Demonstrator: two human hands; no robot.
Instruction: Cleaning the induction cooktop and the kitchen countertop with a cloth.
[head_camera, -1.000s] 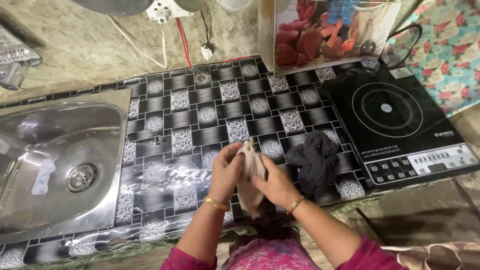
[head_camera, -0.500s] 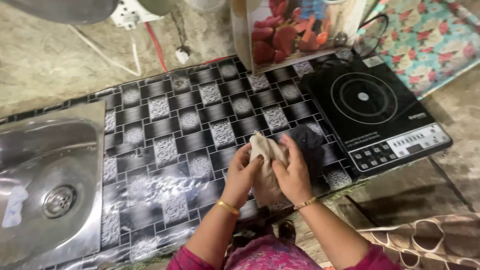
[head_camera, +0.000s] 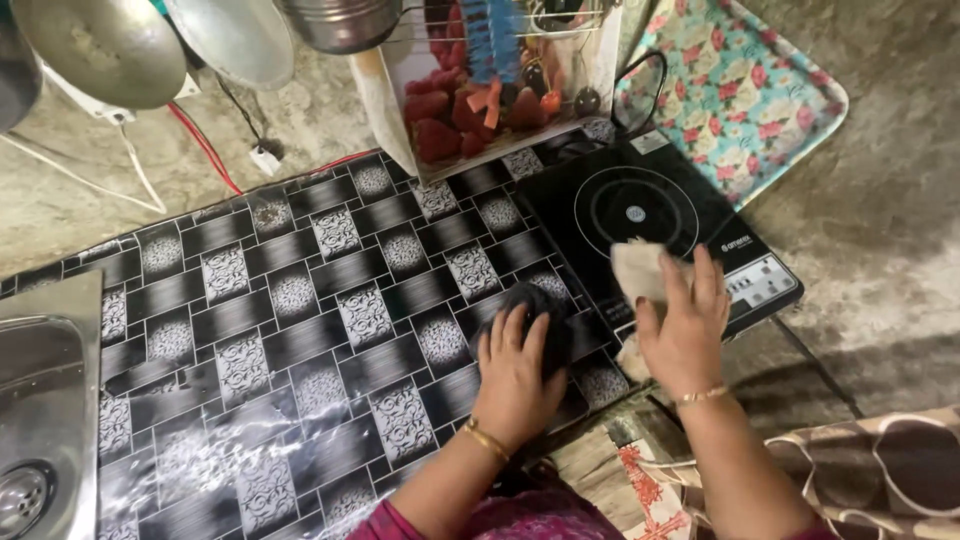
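Your left hand (head_camera: 517, 372) lies flat on the dark cloth (head_camera: 537, 312); right hand (head_camera: 686, 322) pinches the pale rag (head_camera: 637, 270). Both soft, limp: bunch to grip.

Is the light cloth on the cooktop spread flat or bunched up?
Bunched. The light cloth sits crumpled under the right hand at the induction cooktop's front edge, one wad showing past the fingers.

A pale control panel (head_camera: 762, 283) with a small display fronts the black induction cooktop (head_camera: 640, 215).
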